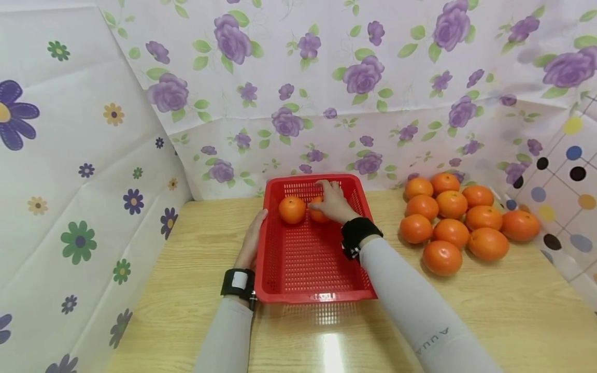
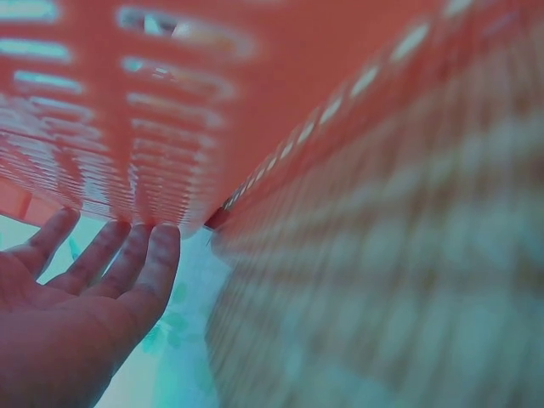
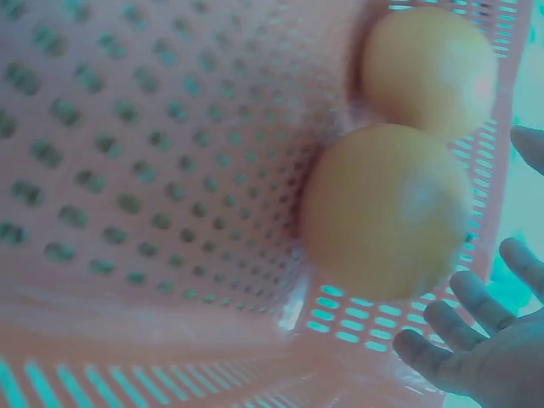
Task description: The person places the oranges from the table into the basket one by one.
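Note:
A red plastic basket (image 1: 317, 297) with perforated walls stands on the wooden table. Two oranges lie at its far end: one orange (image 1: 292, 210) on the left, and beside it a second orange (image 1: 318, 213), partly covered by my right hand (image 1: 335, 203). In the right wrist view, that hand's spread, lightly bent fingers (image 3: 481, 303) are beside the nearer orange (image 3: 387, 212), with nothing between them and the thumb. My left hand (image 1: 252, 238) is at the basket's left side. Its extended fingers (image 2: 153, 263) touch the slotted outer wall (image 2: 170, 127) in the left wrist view.
Several oranges (image 1: 451, 233) sit in a group on the table to the right of the basket. Floral sheeting (image 1: 289, 124) hangs behind, with a flowered sheet (image 1: 93, 207) along the left and a dotted one (image 1: 566, 207) at the right. Wood tabletop (image 1: 186, 311) extends around the basket.

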The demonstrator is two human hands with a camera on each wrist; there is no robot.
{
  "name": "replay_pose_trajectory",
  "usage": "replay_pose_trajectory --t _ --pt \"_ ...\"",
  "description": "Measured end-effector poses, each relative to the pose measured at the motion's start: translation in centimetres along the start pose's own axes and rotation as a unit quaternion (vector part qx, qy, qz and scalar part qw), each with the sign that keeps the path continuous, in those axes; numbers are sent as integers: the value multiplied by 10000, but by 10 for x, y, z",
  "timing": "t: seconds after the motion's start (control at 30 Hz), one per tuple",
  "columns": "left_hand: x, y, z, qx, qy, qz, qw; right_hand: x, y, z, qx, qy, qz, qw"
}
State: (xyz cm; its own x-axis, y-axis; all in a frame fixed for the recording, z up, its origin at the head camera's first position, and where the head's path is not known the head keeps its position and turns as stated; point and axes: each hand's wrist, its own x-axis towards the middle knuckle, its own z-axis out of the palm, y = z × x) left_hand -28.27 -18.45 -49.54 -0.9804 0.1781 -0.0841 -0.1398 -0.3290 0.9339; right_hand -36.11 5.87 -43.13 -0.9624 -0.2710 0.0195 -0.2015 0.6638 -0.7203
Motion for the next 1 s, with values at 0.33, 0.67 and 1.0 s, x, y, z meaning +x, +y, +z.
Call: replay_pose_trajectory --t 0.33,0.67,1.0 --pt "-9 12 8 57 -269 0 9996 -7 -14 -20 554 107 -224 9982" --pt "-7 7 3 93 -249 -244 9993 -16 -19 -33 793 123 -513 9954" --pt "-3 3 0 33 -185 -114 9998 -26 -20 -46 922 165 -715 9930"
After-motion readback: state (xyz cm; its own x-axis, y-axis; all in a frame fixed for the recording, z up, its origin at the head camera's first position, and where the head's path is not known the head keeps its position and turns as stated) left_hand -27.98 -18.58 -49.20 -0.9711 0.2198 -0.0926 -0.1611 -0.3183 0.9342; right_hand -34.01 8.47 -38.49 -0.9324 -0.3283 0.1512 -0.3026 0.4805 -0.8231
